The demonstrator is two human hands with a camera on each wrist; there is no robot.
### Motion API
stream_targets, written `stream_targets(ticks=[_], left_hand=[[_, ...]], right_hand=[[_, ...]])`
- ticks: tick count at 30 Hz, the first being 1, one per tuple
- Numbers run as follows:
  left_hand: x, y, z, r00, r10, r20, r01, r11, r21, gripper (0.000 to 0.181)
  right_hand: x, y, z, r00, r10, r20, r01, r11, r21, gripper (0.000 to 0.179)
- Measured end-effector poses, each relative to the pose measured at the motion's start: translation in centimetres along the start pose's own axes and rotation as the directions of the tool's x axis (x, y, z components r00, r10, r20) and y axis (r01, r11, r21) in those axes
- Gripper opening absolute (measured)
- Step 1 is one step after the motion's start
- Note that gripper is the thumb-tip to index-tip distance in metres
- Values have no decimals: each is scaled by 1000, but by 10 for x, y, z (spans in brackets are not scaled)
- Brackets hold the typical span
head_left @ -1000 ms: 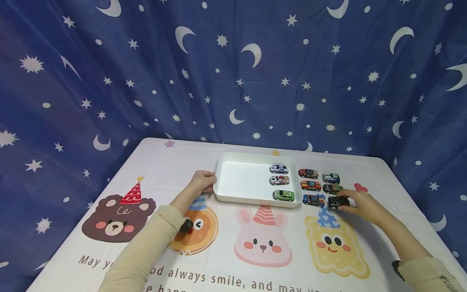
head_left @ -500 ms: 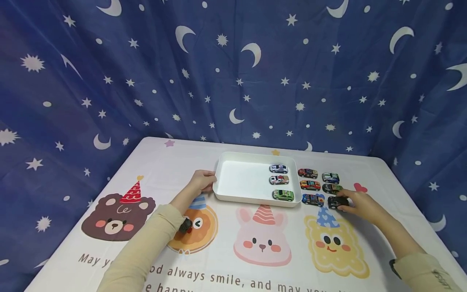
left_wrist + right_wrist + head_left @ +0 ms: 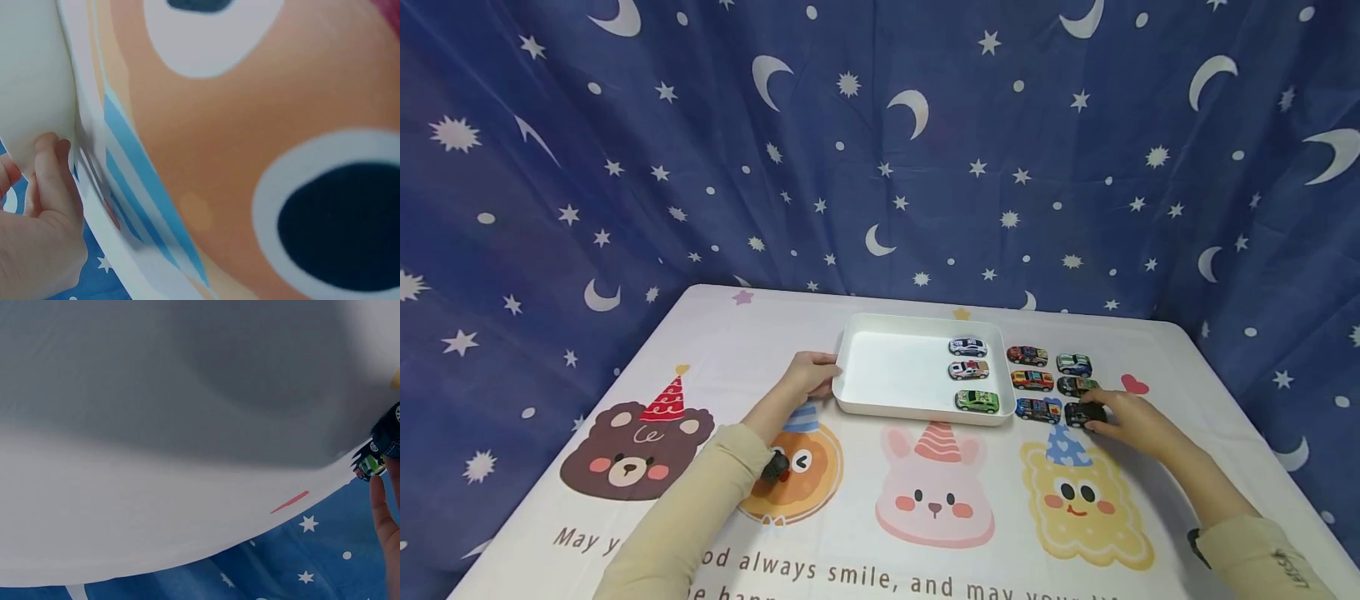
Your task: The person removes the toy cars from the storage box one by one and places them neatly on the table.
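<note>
At the tray's left end my left hand [image 3: 811, 377] grips the wall of a shallow white tray [image 3: 917, 414]; the left wrist view shows the fingers of that hand [image 3: 53, 187] at the tray's edge. On the right, my right hand [image 3: 1131, 421] holds a black toy car [image 3: 1081, 414] between thumb and fingers at table level. That car [image 3: 390, 432] is cut off at the edge of the right wrist view. Inside the tray, along its right end, sit a white-and-blue toy car [image 3: 967, 347], a white-and-red one [image 3: 968, 370] and a green one [image 3: 977, 402].
Right of the tray, several toy cars stand in two columns, among them a red-and-yellow car [image 3: 1032, 380], a blue one [image 3: 1037, 410] and a white-and-green one [image 3: 1074, 364]. A cartoon-printed cloth [image 3: 790, 321] covers the table. Behind hangs a blue starry curtain [image 3: 820, 167].
The head view has shifted slightly. Both hands keep nearly the same places, the left at the tray and the right on the black toy car.
</note>
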State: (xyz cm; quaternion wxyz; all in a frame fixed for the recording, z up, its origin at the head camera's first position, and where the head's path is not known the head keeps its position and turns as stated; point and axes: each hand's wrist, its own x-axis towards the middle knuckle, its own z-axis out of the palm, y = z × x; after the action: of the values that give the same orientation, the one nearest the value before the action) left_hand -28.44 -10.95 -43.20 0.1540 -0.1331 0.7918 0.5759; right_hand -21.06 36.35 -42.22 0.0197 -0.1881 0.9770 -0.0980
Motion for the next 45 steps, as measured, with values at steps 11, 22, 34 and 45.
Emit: stream_targets(ticks=[11, 22, 34, 45], left_hand=[[2, -3, 0, 1000, -26, 14, 26, 1000, -3, 38], [1, -2, -2, 999, -5, 32, 6, 999, -36, 39], [-1, 0, -2, 1000, -8, 21, 9, 999, -31, 39], [-3, -2, 0, 1000, 14, -15, -14, 999, -43, 36]], right_hand=[[-2, -4, -4, 998, -14, -62, 16, 999, 36, 39], [20, -30, -22, 986, -2, -165, 20, 994, 105, 33], [63, -64, -30, 989, -54, -138, 73, 987, 141, 31], [113, -80, -23, 991, -115, -64, 124, 979, 161, 33]])
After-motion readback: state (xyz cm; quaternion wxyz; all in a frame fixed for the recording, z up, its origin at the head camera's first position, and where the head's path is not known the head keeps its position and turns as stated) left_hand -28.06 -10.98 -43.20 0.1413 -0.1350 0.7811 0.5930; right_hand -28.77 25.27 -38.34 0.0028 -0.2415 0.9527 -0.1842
